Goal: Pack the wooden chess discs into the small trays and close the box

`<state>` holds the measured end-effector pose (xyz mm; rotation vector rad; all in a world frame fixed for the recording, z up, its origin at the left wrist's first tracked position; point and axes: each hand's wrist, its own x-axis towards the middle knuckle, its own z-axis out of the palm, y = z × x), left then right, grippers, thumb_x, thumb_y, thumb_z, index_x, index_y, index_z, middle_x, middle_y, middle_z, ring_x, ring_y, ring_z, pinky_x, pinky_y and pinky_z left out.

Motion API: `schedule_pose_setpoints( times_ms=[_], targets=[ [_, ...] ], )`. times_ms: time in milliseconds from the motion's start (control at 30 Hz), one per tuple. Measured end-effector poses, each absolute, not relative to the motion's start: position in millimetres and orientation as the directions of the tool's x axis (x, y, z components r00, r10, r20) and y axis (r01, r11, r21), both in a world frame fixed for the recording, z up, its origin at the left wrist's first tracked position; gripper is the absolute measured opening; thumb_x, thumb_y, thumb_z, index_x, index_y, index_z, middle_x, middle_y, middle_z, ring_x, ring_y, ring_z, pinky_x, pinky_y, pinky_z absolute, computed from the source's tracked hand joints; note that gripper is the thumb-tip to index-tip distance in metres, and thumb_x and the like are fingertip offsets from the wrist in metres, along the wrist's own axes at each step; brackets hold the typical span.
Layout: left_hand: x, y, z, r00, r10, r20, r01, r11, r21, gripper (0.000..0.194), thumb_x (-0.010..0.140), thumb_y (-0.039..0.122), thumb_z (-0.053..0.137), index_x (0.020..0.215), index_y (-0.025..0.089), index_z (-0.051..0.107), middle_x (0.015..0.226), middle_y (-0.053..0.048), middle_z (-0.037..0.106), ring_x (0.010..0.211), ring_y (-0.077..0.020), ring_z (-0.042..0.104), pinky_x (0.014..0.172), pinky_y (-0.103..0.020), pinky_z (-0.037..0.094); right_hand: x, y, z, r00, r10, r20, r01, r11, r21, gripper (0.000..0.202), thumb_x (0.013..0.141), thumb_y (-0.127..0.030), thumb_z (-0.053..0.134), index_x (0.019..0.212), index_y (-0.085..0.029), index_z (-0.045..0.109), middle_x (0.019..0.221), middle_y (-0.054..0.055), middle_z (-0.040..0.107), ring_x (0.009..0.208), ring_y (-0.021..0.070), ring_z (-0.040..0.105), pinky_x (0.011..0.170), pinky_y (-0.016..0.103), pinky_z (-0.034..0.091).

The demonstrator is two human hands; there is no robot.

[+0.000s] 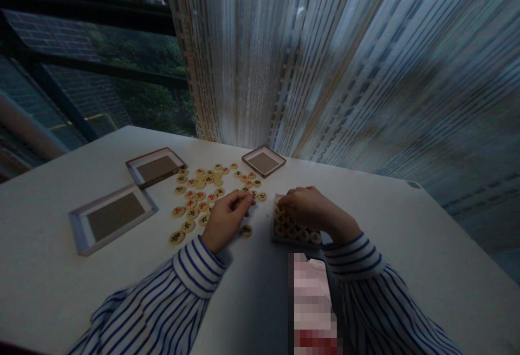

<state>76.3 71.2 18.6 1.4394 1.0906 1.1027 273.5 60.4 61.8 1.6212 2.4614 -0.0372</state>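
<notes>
Round wooden Chinese chess pieces [212, 198] with red or black characters lie loosely spread on the white table. My left hand [227, 218] is closed at their right side, thumb and forefinger pinched at a piece [254, 195]. One lone piece [246, 230] lies just right of that hand. My right hand [312, 207] reaches over a small open box [296, 242] holding rows of pieces. Its bent fingers press together on a piece [280, 202] at the box's back left corner. The back of the hand hides much of the box.
Two shallow open trays, one brown-edged [174, 175] and one pale [79, 244], lie at the left. Another shallow tray [245, 159] lies near the back edge of the table [390, 214]. A phone with a blurred screen [314, 301] is in front of the box. String curtains hang behind.
</notes>
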Motion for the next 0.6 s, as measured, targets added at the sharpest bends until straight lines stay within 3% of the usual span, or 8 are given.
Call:
schedule_pose_setpoints(
  times_ms=[267, 433, 600],
  targets=[
    [70.1, 75.7, 20.2, 0.225, 0.964, 0.143, 0.238, -0.196, 0.951, 0.030, 0.073, 0.038, 0.053, 0.085, 0.013, 0.064, 0.070, -0.003, 0.064, 0.057, -0.0123, 0.054, 0.055, -0.024, 0.042, 276.0, 59.4, 65.9, -0.351, 0.930, -0.112, 0.933, 0.357, 0.035, 0.033, 0.084, -0.021, 0.037, 0.106, -0.025, 0.061, 0.102, 0.006, 0.065, 0.094, 0.0208, 0.058, 0.078, 0.033, 0.038],
    [60.4, 79.3, 19.3, 0.317, 0.926, 0.205, 0.485, -0.344, 0.804, 0.031, 0.076, 0.039, 0.051, 0.090, 0.015, 0.065, 0.072, -0.003, 0.063, 0.063, -0.0144, 0.055, 0.060, -0.026, 0.042, 276.4, 58.3, 66.6, -0.355, 0.931, -0.085, 0.933, 0.359, 0.037, 0.031, 0.085, -0.022, 0.037, 0.106, -0.022, 0.060, 0.102, 0.007, 0.065, 0.096, 0.0206, 0.058, 0.079, 0.033, 0.038],
    [50.9, 79.6, 20.8, 0.546, 0.833, 0.092, 0.606, -0.468, 0.643, 0.035, 0.073, 0.041, 0.056, 0.097, 0.017, 0.064, 0.087, -0.006, 0.063, 0.076, -0.0172, 0.057, 0.069, -0.029, 0.045, 274.8, 59.2, 67.4, -0.341, 0.934, -0.103, 0.937, 0.347, 0.046, 0.031, 0.086, -0.023, 0.036, 0.104, -0.021, 0.061, 0.101, 0.007, 0.066, 0.094, 0.0211, 0.059, 0.078, 0.034, 0.037]
  ],
)
